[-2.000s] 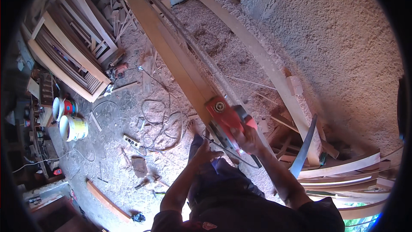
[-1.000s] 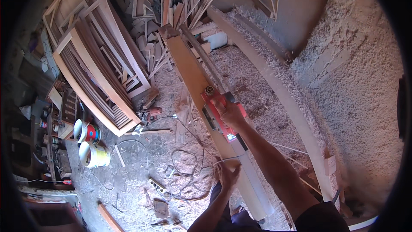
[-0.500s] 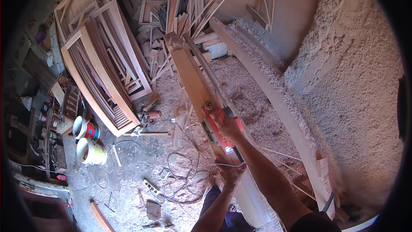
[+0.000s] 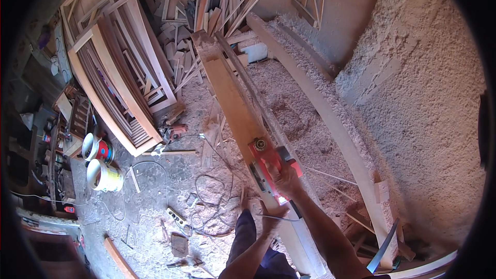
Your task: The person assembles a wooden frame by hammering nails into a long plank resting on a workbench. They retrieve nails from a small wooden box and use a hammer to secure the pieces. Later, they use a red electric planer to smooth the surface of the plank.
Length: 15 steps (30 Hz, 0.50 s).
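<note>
A red electric planer (image 4: 256,150) sits on a long wooden board (image 4: 230,95) that runs from the upper middle to the lower right. My right hand (image 4: 285,178) is closed round the planer's top handle. Just behind the tool, my left hand (image 4: 273,213) grips across the board, with its fingertips partly hidden. A grey power cord (image 4: 281,219) crosses by my left hand at the rear of the planer.
Beside the board lies a curved timber (image 4: 330,116) covered in shavings. Stacked wooden frames (image 4: 116,67) stand at left, near two buckets (image 4: 105,176). A power strip (image 4: 176,217) and looped cable lie on the floor; a shavings-coated wall (image 4: 413,98) rises at right.
The planer and my right hand have come a little nearer to me along the board. My left hand stays behind the tool. The whole view has shifted slightly.
</note>
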Each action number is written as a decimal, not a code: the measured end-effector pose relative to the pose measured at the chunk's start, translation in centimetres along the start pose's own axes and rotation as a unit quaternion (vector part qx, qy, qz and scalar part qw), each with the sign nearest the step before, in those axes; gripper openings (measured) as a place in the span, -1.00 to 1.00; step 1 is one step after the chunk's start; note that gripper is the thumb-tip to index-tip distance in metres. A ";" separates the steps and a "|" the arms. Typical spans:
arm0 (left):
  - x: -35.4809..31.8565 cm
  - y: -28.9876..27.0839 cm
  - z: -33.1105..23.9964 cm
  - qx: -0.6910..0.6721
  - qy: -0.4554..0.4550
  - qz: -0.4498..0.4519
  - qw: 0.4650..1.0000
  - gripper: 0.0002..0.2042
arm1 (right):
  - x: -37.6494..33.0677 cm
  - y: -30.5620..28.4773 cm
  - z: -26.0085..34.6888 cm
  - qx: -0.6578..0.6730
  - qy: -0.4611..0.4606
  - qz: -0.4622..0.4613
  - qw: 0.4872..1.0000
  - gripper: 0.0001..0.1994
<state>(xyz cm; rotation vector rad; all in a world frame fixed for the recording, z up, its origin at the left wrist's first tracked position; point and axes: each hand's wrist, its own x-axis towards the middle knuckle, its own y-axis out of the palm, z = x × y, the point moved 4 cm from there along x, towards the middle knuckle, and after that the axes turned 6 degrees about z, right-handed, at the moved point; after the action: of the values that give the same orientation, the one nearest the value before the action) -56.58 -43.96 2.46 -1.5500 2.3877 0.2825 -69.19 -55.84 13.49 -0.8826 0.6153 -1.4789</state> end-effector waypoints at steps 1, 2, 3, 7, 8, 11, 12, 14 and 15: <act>0.5 0.2 0.1 -0.013 -0.001 0.012 1.000 -0.19 | 1.1 0.0 -0.4 0.015 0.020 0.008 1.000 -0.55; 0.9 0.2 0.2 -0.022 0.003 0.017 1.000 -0.21 | 2.9 0.2 -0.8 0.018 0.017 0.007 1.000 -0.57; 1.4 0.4 0.2 -0.030 0.010 0.021 0.999 -0.24 | 5.4 0.4 -1.4 0.033 0.024 0.005 0.999 -0.57; 0.7 1.5 3.6 -0.024 0.021 0.062 0.998 -0.34 | 15.8 1.4 -4.3 0.157 0.126 0.025 0.979 -0.41; 0.8 1.2 3.9 0.009 0.010 0.078 0.997 -0.31 | 18.6 1.3 -4.4 0.209 0.177 0.037 0.961 -0.38; 0.4 0.9 5.2 0.096 0.018 0.093 0.991 -0.26 | 28.6 0.6 -2.6 0.292 0.207 0.058 0.932 -0.40; 0.5 1.2 5.0 0.081 0.016 0.108 0.991 -0.25 | 31.5 0.3 -3.1 0.327 0.220 0.053 0.918 -0.42; 0.7 1.2 4.5 0.048 0.013 0.123 0.991 -0.24 | 35.1 0.3 -3.5 0.376 0.221 0.056 0.898 -0.47; 1.0 1.3 4.3 0.032 0.011 0.133 0.991 -0.24 | 35.9 0.0 -3.9 0.386 0.214 0.060 0.895 -0.49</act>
<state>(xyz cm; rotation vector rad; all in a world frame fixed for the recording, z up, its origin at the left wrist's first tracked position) -57.64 -42.93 -1.95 -1.2132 2.5939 0.2395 -71.00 -91.69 17.21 0.1045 0.3276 -1.6227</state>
